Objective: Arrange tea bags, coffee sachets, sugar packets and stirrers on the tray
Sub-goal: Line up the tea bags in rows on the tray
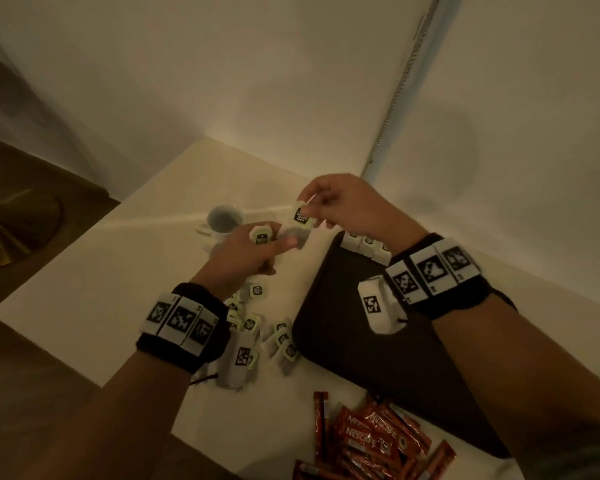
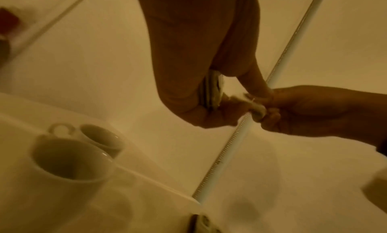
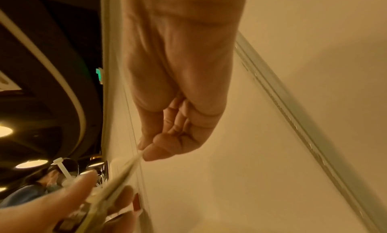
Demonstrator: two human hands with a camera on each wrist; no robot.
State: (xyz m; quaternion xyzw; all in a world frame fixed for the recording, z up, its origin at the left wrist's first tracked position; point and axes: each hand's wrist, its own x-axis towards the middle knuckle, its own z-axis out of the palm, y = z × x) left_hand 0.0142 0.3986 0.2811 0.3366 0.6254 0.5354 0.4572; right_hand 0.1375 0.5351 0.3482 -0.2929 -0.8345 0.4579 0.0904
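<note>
My left hand (image 1: 257,247) grips a small stack of pale tea bags (image 1: 262,234) above the white table, edge-on in the left wrist view as tea bags (image 2: 210,92). My right hand (image 1: 329,202) pinches one tea bag (image 1: 303,214) by its top corner, just right of the left hand; the same tea bag (image 3: 125,167) shows thin in the right wrist view. A dark tray (image 1: 361,341) lies under my right forearm, with a row of tea bags (image 1: 366,245) at its far edge. Loose tea bags (image 1: 257,327) lie left of the tray. Red coffee sachets (image 1: 371,441) lie at the near edge.
White cups (image 1: 224,221) stand behind my left hand, seen as two cups (image 2: 71,157) in the left wrist view. Walls (image 1: 499,116) meet in a corner right behind the table. A brass lamp base (image 1: 11,230) sits at far left on a wooden surface.
</note>
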